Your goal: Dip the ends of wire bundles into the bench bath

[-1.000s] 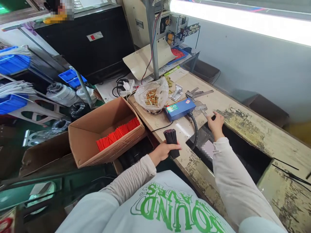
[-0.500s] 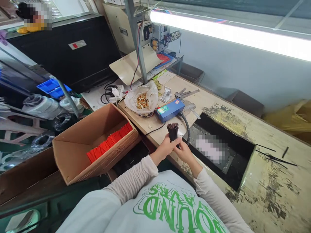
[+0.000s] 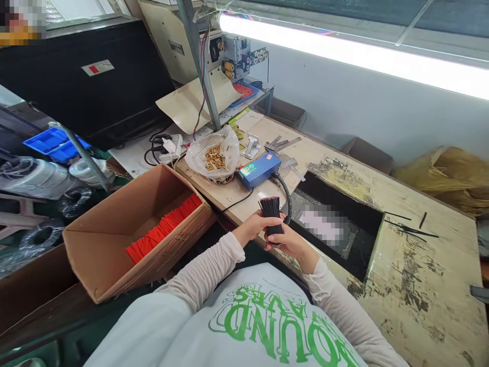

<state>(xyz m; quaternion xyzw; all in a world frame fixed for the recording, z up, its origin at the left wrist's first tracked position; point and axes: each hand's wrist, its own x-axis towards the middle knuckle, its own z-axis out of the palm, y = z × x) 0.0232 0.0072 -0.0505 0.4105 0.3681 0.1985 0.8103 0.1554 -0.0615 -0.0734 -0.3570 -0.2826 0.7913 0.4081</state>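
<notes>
A bundle of short black wires (image 3: 271, 208) stands nearly upright between my two hands, its reddish cut ends fanned at the top. My left hand (image 3: 254, 226) is closed round its left side, the thumb across the front. Lower down, my right hand (image 3: 289, 240) wraps the bundle from the right. Just beyond the hands is a blue box-shaped device (image 3: 260, 171) with a ribbed black hose (image 3: 287, 196). A clear plastic bag (image 3: 212, 153) of small brass-coloured parts sits to its left.
On the left, a cardboard box (image 3: 95, 244) holds red wires (image 3: 164, 229). A dark recess (image 3: 367, 250) is cut into the worn bench (image 3: 451, 270), with loose black strips (image 3: 414, 232) to its right. Metal calipers (image 3: 282, 144) lie behind the blue device. A bright tube lamp (image 3: 344, 53) hangs above.
The view has turned slightly right. The bundle has tilted so more of its side shows, and my right hand has moved lower around its base.
</notes>
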